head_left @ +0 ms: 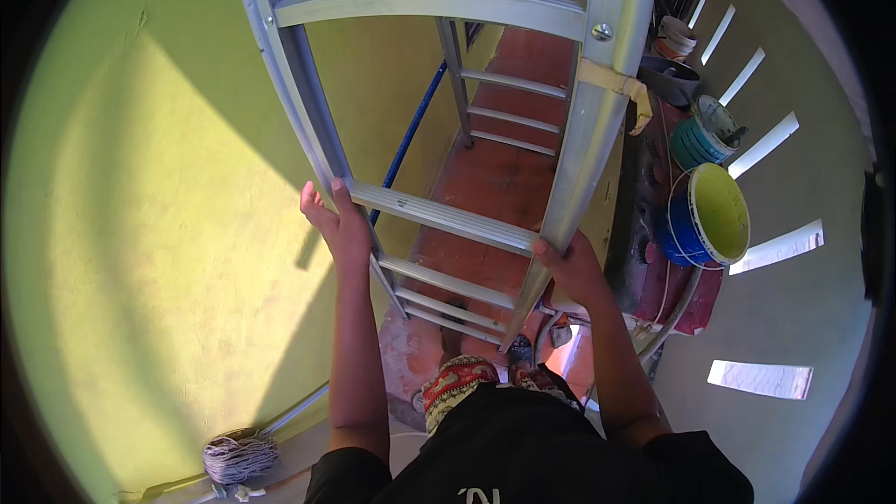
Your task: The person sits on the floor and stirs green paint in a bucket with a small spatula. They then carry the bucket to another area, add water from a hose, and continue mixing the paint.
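Note:
A silver aluminium stepladder (448, 212) stands in front of me with its legs spread apart on the red floor. My right hand (577, 269) is closed round its right side rail, at the end of a flat tread. Against the left rail, level with the same tread, rests my left hand (343, 231). Its thumb lies by the rail and its visible fingers point up, apart from each other; the rest of its fingers are hidden. Tan tape (611, 79) is wrapped round the right rail higher up, with a loose end hanging.
A yellow-green wall (168, 224) runs along the left, with a mop head (240, 457) at its foot. Behind the ladder slants a blue pole (411, 131). On the right, a blue bucket (686, 224) and a teal bucket (700, 140) stand on a dark red ledge (639, 196).

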Tool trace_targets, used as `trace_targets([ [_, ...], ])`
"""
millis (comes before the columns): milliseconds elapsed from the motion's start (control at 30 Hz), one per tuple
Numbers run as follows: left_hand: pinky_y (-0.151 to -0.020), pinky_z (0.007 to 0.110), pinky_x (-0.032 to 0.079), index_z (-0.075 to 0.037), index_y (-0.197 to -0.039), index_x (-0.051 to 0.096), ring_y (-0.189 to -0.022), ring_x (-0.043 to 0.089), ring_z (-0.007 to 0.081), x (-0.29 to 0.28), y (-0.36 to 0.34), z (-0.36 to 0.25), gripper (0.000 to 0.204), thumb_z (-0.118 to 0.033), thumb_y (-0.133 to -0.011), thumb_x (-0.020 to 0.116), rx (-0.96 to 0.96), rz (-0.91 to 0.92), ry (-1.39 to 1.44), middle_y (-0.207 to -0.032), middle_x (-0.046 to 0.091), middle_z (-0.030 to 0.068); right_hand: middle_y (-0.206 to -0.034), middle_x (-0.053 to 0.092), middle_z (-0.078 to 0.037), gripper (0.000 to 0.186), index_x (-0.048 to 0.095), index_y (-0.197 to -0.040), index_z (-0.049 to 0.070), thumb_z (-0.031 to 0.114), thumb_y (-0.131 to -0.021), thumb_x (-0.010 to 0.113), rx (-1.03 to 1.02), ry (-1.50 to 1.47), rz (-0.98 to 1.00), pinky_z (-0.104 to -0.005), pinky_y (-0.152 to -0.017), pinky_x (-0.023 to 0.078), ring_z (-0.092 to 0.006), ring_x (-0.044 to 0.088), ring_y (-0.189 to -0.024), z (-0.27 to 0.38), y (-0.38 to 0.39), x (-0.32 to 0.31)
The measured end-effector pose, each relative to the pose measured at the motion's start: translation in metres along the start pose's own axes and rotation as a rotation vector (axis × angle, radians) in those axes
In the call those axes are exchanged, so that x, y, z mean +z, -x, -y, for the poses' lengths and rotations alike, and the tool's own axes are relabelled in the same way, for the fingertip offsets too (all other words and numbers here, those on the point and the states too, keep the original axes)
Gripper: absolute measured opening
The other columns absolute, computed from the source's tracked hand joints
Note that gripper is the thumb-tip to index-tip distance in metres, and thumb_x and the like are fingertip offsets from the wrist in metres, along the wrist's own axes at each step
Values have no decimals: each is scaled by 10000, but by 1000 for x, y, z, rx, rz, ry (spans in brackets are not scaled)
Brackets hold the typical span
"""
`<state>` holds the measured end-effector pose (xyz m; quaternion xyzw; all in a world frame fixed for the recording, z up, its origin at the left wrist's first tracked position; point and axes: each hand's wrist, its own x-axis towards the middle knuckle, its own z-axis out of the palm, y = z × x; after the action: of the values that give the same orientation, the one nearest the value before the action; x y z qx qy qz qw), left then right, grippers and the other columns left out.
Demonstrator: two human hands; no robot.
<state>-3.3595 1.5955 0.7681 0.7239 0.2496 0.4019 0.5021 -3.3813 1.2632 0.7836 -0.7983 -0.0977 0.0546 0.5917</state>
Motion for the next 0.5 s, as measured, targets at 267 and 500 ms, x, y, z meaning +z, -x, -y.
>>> trace_targets([
  [267,-1044,383,402,54,-1453,273,-1310,455,319,40,222,23,814,-573,-982,492,-660,616,488,-1381,465,257,-1183,571,-155,581,530,-1266,-58,377,-910,679,49,-21,6,-367,-955,418,-237,529,-1084,-29,-3,-24],
  [500,-944,395,483,51,-1353,434,-1121,605,318,48,241,-15,607,-419,-988,552,-328,766,640,-1167,626,235,-1333,509,-186,541,454,-1372,-33,331,-992,579,-259,299,162,-441,-1049,408,-293,492,-1242,-68,-35,-70],
])
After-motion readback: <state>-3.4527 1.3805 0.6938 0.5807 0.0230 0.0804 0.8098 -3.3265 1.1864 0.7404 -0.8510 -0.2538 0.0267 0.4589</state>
